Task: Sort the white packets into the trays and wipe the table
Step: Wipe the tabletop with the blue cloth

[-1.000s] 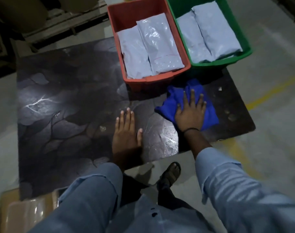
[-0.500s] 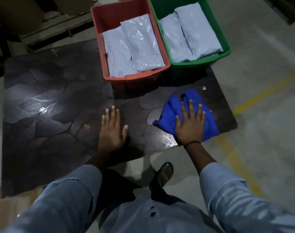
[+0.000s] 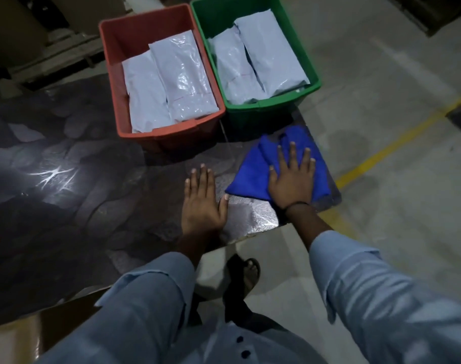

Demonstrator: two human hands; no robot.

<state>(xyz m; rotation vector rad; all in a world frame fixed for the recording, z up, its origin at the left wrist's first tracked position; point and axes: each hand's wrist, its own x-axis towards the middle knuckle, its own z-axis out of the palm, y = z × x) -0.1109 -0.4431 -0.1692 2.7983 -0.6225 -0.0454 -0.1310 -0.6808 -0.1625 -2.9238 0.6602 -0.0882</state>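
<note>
Packets [image 3: 182,82] all look binned, two in the red tray [image 3: 169,136] and two in the green tray [image 3: 266,103], so we're on the wiping step. Our right hand [image 3: 292,179] is pressed flat, fingers spread, on the blue cloth [image 3: 250,177] at the table's [image 3: 66,211] near right corner; left hand [image 3: 202,203] lies flat and empty just beside it. Next we'd guess a sweep left across the big unwiped stretch.

Two white packets [image 3: 169,85] lie side by side in the red tray [image 3: 111,61], and two more white packets [image 3: 255,59] lie side by side in the green tray [image 3: 314,82]. The trays stand touching each other at the far right part of the dark, glossy bench [image 3: 66,185]. A blue cloth [image 3: 253,174], folded and crumpled, lies flat at the right near corner of the bench, just in front of the green tray.
</note>
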